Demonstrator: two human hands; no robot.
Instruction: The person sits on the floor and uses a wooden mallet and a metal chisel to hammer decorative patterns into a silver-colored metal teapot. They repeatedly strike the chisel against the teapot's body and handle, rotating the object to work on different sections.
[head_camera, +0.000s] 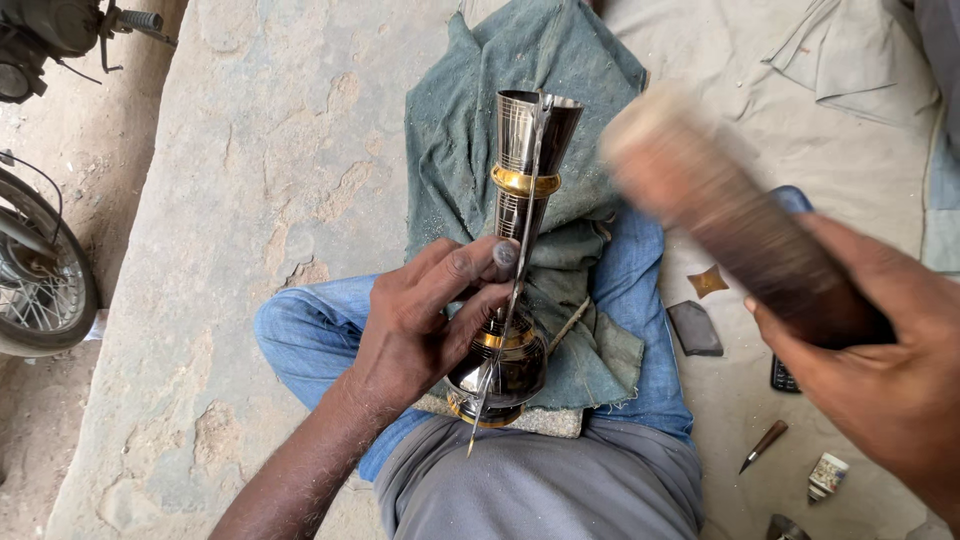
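The left hand (420, 320) pins a thin metal strip (515, 300) on the shiny vase (515, 270), the right hand (880, 370) at three o'clock grips a wooden mallet (730, 215) tight; gentle, square taps seem best.

Vase (515, 290) was glossy dark metal with polished brass-coloured bands. Thin tool (510, 320) across it looked bright steel. Mallet (735, 225) in right hand (880, 380) looked wooden, matt, blurred. Green cloth (470, 140) was coarse, dusty. Jeans (320, 330) were denim. Ground slab (260, 180) was rough, pitted stone.

Head-worn view, steeply downward, close.
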